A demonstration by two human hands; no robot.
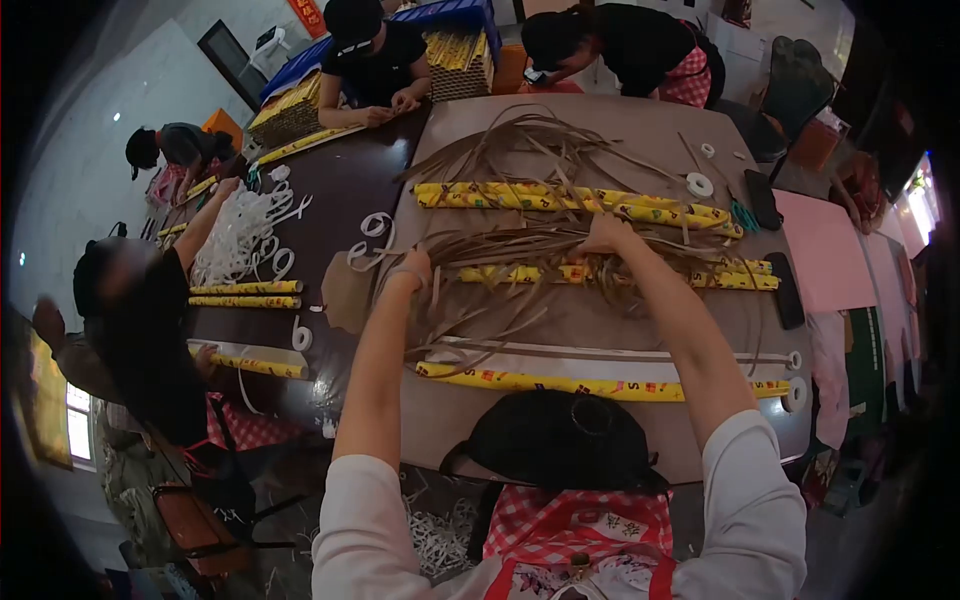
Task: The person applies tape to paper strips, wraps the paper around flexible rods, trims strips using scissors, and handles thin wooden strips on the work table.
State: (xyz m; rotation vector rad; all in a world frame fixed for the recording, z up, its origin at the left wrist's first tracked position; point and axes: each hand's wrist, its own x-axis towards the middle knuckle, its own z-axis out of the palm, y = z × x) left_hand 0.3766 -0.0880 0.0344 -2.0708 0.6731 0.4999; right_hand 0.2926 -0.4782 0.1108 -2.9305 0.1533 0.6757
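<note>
A loose bundle of long brown strips (pixel 500 243) lies across the table in front of me. My left hand (pixel 414 268) closes on its left end. My right hand (pixel 606 236) grips the strips further right, fingers partly hidden among them. Just beyond lie yellow printed tubes (pixel 480 196), with more brown strips (pixel 540 140) heaped behind. Other yellow tubes (pixel 720 277) lie partly under the bundle near my right hand. Closer to me, a yellow printed tube (pixel 570 385) rests along the table beside a long white strip (pixel 620 354).
Tape rolls (pixel 698 184) and green-handled scissors (pixel 742 216) lie at the right, near two black phone-like objects (pixel 787 290). A dark table (pixel 340 190) on the left carries tangled white strips (pixel 235 235). Co-workers sit around, one (pixel 135 310) at my left.
</note>
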